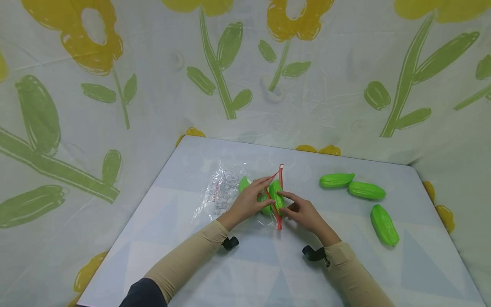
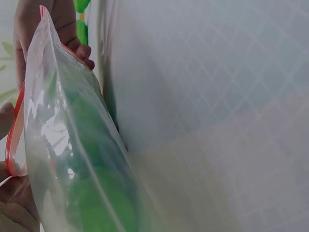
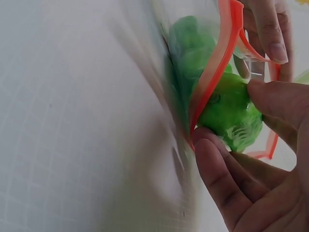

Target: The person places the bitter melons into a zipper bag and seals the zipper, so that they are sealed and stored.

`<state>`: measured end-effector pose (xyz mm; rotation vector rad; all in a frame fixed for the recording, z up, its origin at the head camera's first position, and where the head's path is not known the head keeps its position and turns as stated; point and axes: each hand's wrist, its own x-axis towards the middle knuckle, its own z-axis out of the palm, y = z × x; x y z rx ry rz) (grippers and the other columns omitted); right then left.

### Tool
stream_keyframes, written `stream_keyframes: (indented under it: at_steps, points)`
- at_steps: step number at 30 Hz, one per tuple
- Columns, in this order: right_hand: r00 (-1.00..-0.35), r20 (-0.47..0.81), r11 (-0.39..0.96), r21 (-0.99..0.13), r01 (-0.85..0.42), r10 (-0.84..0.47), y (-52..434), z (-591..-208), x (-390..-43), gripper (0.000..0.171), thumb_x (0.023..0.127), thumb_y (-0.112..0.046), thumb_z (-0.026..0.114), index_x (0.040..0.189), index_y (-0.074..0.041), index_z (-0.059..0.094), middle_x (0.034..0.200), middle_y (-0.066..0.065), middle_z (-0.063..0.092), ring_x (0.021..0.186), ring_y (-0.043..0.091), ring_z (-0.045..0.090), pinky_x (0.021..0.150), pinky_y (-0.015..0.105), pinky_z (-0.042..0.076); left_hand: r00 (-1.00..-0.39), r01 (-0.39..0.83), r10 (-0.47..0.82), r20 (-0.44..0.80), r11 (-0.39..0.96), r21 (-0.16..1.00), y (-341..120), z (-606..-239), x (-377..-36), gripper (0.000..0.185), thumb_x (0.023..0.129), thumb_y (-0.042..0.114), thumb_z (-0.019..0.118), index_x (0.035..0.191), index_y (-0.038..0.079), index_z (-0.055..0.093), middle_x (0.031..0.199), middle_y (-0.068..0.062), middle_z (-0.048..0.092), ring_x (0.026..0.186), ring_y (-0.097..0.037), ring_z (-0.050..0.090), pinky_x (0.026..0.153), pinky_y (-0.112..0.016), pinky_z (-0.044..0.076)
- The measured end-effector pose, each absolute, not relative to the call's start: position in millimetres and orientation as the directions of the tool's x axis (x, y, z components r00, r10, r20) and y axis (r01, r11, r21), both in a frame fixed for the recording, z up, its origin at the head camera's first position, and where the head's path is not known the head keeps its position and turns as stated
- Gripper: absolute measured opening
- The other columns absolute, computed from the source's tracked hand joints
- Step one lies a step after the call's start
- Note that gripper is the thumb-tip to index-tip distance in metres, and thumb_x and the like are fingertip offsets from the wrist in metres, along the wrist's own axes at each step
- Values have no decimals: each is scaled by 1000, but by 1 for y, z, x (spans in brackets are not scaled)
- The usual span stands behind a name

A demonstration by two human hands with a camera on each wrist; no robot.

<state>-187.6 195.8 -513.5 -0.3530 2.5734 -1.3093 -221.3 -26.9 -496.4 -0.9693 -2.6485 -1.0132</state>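
A clear zip bag (image 1: pixel 218 194) with a red zip edge lies on the table, its mouth held apart and facing right. My left hand (image 1: pixel 247 200) grips the red edge between thumb and fingers. In my right hand (image 1: pixel 304 213) a bright green, ridged vegetable (image 3: pixel 231 113) is pinched between thumb and fingers, partly inside the mouth. Deeper in the bag, more green vegetables (image 1: pixel 243 184) show through the film (image 2: pixel 58 130). How many are inside is hard to tell through the plastic and behind the left hand.
On the right of the table lie three loose green vegetables: one at the back (image 1: pixel 336 180), one touching its end (image 1: pixel 367 190), and one nearer (image 1: pixel 385 225). A flower-printed curtain (image 1: pixel 326 94) stands behind the table (image 1: pixel 245 273). Dark wrist cameras (image 1: pixel 313 253) hang under the wrists.
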Motion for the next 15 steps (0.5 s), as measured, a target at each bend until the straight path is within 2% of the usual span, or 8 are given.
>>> stream_keyframes:
  at_steps: [7, 11, 15]
  points:
    - [-944, -45, 563, -811, -156, -327, 196, -515, -189, 53, 85, -38, 65, 134, -41, 43, 132, -3, 47, 77, 13, 63, 66, 29, 53, -777, 623, 523, 351, 556, 550, -27, -495, -222, 71, 83, 42, 67, 142, 14, 39, 144, 3, 39, 127, -14, 41, 98, -32, 43]
    - [-942, -6, 559, -806, -195, -337, 196, -516, -190, 46, 90, -32, 61, 133, -38, 45, 136, -4, 44, 82, 15, 63, 67, 30, 53, -779, 619, 519, 351, 551, 559, -27, -496, -222, 71, 83, 41, 67, 142, 14, 40, 143, 3, 40, 127, -12, 41, 97, -31, 43]
    - [-945, 1, 563, -803, -195, -326, 195, -517, -191, 45, 90, -32, 60, 132, -37, 47, 135, -3, 45, 83, 16, 62, 68, 30, 53, -782, 615, 518, 345, 553, 563, -27, -497, -222, 71, 83, 41, 68, 143, 15, 39, 144, 3, 39, 127, -12, 41, 97, -30, 43]
